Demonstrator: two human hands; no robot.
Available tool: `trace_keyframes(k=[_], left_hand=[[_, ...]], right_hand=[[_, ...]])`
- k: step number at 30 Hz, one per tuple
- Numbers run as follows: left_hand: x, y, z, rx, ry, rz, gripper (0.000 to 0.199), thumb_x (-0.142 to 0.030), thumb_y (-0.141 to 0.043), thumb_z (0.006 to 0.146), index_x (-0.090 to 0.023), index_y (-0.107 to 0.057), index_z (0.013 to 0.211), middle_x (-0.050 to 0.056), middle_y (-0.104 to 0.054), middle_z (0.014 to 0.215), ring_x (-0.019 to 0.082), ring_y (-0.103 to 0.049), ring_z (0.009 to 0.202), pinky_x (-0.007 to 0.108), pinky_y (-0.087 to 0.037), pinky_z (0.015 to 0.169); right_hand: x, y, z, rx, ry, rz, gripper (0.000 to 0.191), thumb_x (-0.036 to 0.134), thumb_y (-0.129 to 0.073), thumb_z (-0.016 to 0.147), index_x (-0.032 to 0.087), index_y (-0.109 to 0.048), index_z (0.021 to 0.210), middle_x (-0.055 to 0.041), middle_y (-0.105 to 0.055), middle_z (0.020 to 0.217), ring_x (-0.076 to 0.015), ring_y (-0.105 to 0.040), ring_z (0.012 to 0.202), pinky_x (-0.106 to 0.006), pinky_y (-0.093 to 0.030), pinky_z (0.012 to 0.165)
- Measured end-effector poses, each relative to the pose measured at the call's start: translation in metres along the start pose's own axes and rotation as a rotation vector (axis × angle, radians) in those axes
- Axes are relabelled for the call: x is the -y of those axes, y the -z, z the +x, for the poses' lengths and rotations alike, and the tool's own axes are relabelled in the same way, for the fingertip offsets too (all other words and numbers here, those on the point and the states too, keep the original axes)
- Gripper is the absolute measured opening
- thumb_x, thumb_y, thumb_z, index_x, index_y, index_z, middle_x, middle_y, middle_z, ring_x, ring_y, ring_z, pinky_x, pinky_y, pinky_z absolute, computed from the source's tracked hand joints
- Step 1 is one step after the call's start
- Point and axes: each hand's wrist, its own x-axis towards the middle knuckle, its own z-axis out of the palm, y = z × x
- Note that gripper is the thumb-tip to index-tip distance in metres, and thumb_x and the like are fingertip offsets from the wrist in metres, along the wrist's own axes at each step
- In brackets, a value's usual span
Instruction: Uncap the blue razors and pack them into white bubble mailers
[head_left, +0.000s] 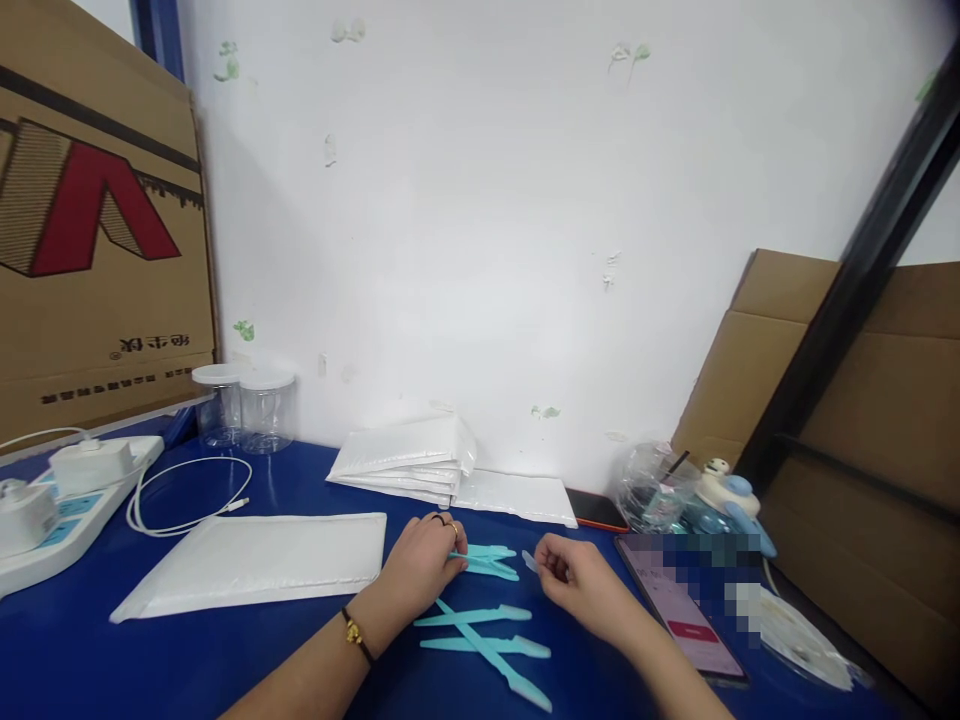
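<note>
Head view: a blue bench [300,655] running back to a white wall, with both bare hands near its middle.
Upper sticks: a small teal cluster [495,552], midway across the bench between the two hands; their long axes run roughly along the back edge, thin ends to the left, broader ends to the right.
Left hand: the nearer one [418,565], touching the thin ends of the upper sticks; thumb and fingertips are narrowed on at least one, though how many are gripped I cannot tell. Palm down, forearm slanting in from the near left corner.
Right hand: just beside the broad ends [581,585], apart from them; fingers curled, thumb and forefinger seemingly pinching a clear sliver [529,561] that points left, toward those ends. Forearm slants in from the near right corner.
Key relation: the upper sticks lie directly left of the sliver, close to it, their broad ends facing it across a narrow gap.
Lower sticks: three more [517,648], nearer the front edge; two lie roughly along the back edge's direction, the third crosses them, slanting toward the near right corner.
White mailer: flat [262,565], left of the left hand.
Phone: right of the right hand [694,632], toward the right edge.
</note>
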Motion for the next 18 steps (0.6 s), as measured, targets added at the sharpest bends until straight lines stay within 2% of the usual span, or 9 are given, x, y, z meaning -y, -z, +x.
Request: trace_keyframes(k=[6, 11, 15, 18], left_hand=[[0.003, -0.002, 0.001, -0.001, -0.007, -0.025, 0.007, -0.024, -0.058, 0.078, -0.022, -0.060, 0.085, 0.000, -0.061, 0.092, 0.019, -0.054, 0.091, 0.029, -0.035, 0.075], [-0.005, 0.002, -0.001, 0.014, -0.014, -0.057, 0.009, -0.026, -0.059, 0.078, -0.022, -0.060, 0.086, 0.000, -0.061, 0.092, 0.018, -0.054, 0.091, 0.028, -0.035, 0.076], [-0.015, 0.005, -0.006, 0.033, -0.052, -0.081, 0.008, -0.028, -0.060, 0.078, -0.022, -0.061, 0.084, -0.001, -0.061, 0.089, 0.017, -0.055, 0.088, 0.027, -0.035, 0.075], [-0.017, 0.007, -0.008, 0.077, -0.078, -0.090, 0.013, -0.034, -0.062, 0.076, -0.023, -0.062, 0.084, -0.002, -0.061, 0.085, 0.016, -0.056, 0.081, 0.027, -0.034, 0.073]], right_hand=[[0.002, 0.001, -0.001, 0.026, 0.010, 0.051, 0.009, 0.015, -0.049, 0.073, 0.017, -0.058, 0.072, 0.0034, -0.052, 0.061, -0.0090, -0.043, 0.055, -0.018, -0.032, 0.051], [0.008, -0.002, -0.001, 0.037, 0.026, 0.084, 0.011, 0.016, -0.048, 0.076, 0.017, -0.059, 0.074, 0.0033, -0.052, 0.061, -0.0087, -0.044, 0.054, -0.018, -0.032, 0.050], [0.011, -0.004, -0.002, 0.086, 0.060, 0.084, 0.013, 0.016, -0.050, 0.077, 0.017, -0.062, 0.076, 0.0021, -0.058, 0.065, -0.0100, -0.048, 0.058, -0.018, -0.035, 0.053], [0.003, 0.002, -0.002, 0.116, 0.060, 0.059, 0.017, 0.020, -0.050, 0.080, 0.018, -0.067, 0.082, -0.0002, -0.065, 0.073, -0.0125, -0.054, 0.063, -0.020, -0.038, 0.056]])
